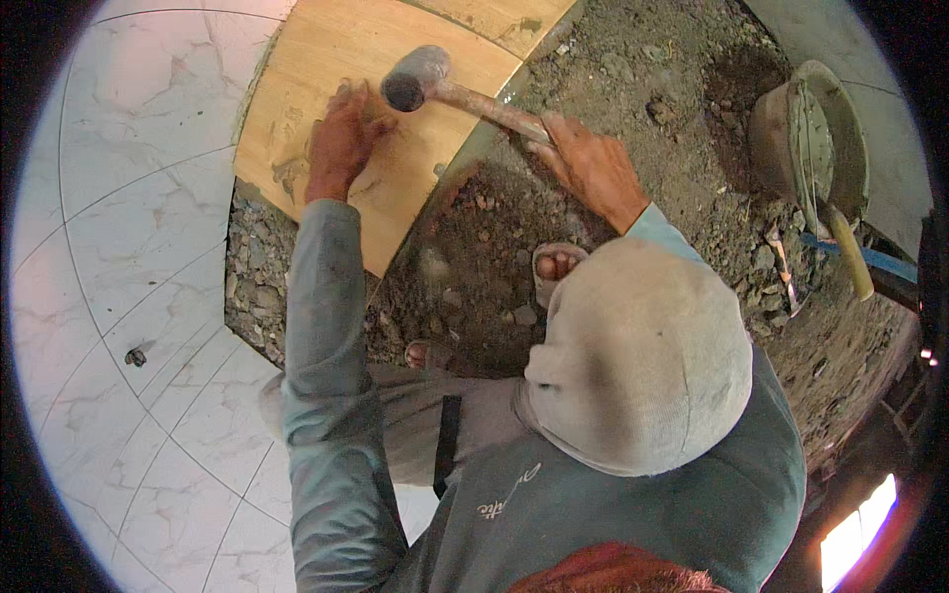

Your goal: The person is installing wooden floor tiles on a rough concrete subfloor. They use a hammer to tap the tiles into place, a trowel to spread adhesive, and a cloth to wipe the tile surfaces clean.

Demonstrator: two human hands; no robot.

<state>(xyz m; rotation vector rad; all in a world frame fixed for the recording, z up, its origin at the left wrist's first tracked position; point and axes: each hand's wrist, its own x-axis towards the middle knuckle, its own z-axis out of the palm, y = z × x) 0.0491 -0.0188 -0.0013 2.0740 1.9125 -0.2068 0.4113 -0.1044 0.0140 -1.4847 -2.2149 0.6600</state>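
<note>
My left hand [346, 140] lies on a tan, wood-patterned floor tile [420, 183] with its fingers stretched out, holding nothing. Wrapped round the wooden handle of a mallet [420, 77], my right hand [596, 166] is to the right of the tile's edge. The mallet's head is grey with a dark striking face, and it appears just above the tile, close to my left fingertips. Whether it touches the tile I cannot tell. Grey smears mark the tile near my left wrist.
Another tan tile [494, 22] adjoins at the far side. Pale marbled tiles [148, 198] cover the left. Rough soil and gravel [672, 109] spread to the right, where a bucket [776, 138] stands with a wooden-handled tool [848, 255] against it. A thin tool [784, 269] lies nearby.
</note>
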